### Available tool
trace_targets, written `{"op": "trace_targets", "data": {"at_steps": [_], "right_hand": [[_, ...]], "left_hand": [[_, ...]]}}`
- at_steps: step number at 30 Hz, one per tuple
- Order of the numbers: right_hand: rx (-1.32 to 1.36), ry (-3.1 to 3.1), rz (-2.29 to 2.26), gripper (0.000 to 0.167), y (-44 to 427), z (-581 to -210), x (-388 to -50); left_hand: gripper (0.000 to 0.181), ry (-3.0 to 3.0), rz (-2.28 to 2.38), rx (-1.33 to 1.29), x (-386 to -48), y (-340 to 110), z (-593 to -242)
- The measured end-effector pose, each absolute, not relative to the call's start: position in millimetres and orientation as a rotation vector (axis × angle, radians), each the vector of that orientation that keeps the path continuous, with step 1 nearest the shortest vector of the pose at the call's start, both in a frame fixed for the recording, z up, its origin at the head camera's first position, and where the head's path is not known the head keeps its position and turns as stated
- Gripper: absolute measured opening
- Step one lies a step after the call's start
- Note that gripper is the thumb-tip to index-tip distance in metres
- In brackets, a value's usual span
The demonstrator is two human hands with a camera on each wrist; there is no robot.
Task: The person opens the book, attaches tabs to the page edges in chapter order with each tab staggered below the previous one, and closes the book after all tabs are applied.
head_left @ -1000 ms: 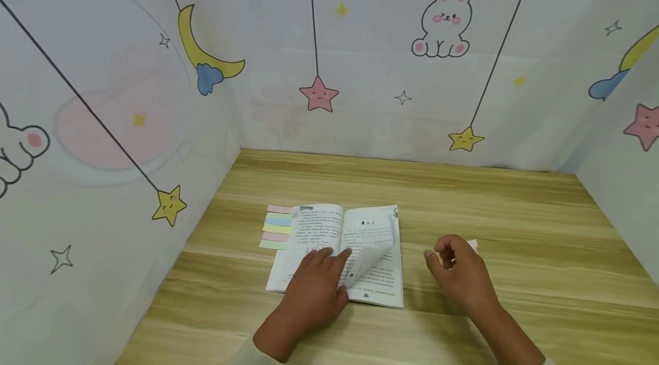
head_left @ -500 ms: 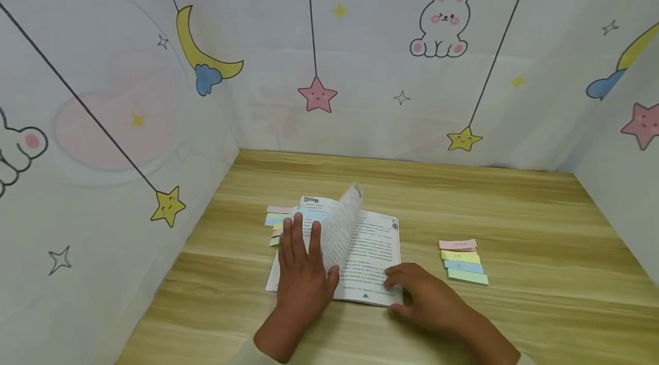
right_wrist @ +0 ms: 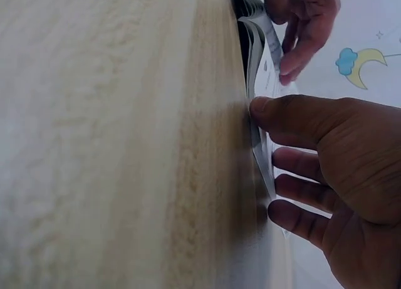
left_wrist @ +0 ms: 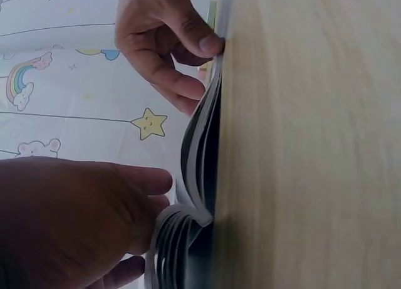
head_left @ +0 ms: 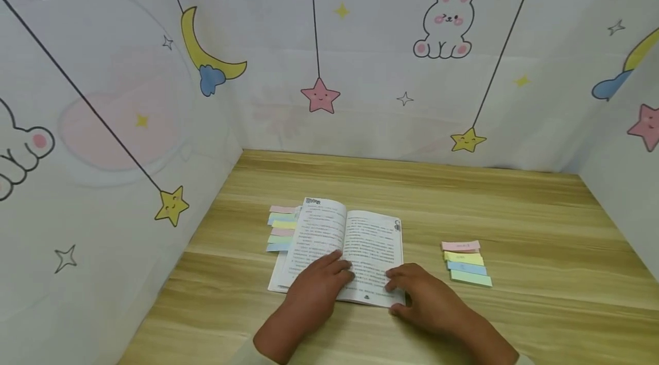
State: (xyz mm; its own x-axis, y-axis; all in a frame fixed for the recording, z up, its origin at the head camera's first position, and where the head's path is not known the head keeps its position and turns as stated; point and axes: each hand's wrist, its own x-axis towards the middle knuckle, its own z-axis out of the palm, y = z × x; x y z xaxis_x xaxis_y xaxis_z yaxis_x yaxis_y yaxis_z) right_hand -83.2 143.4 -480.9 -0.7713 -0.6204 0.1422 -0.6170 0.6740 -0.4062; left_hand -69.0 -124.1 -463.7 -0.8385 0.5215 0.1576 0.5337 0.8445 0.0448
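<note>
An open book [head_left: 373, 245] with printed text lies on the table, its spine near the middle. Several coloured sticky tabs [head_left: 282, 231] stick out from its left edge. My left hand [head_left: 316, 290] rests on the lower left page, with its fingertips by the spine. At the lower right corner, my right hand [head_left: 429, 299] holds the book, thumb at the edge and fingers on the page. The right wrist view shows that thumb [right_wrist: 269, 110] against the page edges. Raised, curved pages [left_wrist: 200, 145] appear edge-on in the left wrist view.
Right of the book lie pink, yellow, blue and green sticky-note strips [head_left: 465, 265] in a row. The wood-grain table [head_left: 412, 182] meets a white patterned cloth wall [head_left: 360, 125] at the back and on both sides.
A lifted page has gone over to the left and now lies flat. My left hand came down from its raised, spread pose onto the page. My right hand came left to the book's corner.
</note>
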Motion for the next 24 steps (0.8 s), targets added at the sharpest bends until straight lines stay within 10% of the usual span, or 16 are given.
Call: {"op": "trace_targets", "data": {"at_steps": [10, 24], "right_hand": [[-1.107, 2.967, -0.697, 0.013, 144.3, -478.2, -83.0], [-1.152, 3.263, -0.967, 0.053, 136.2, -469.8, -82.2]], "left_hand": [[0.042, -2.946, -0.263, -0.801, -70.3, -123.5, -469.1], [0.056, -2.891, -0.327, -0.723, -71.1, -120.8, -475.5]]}}
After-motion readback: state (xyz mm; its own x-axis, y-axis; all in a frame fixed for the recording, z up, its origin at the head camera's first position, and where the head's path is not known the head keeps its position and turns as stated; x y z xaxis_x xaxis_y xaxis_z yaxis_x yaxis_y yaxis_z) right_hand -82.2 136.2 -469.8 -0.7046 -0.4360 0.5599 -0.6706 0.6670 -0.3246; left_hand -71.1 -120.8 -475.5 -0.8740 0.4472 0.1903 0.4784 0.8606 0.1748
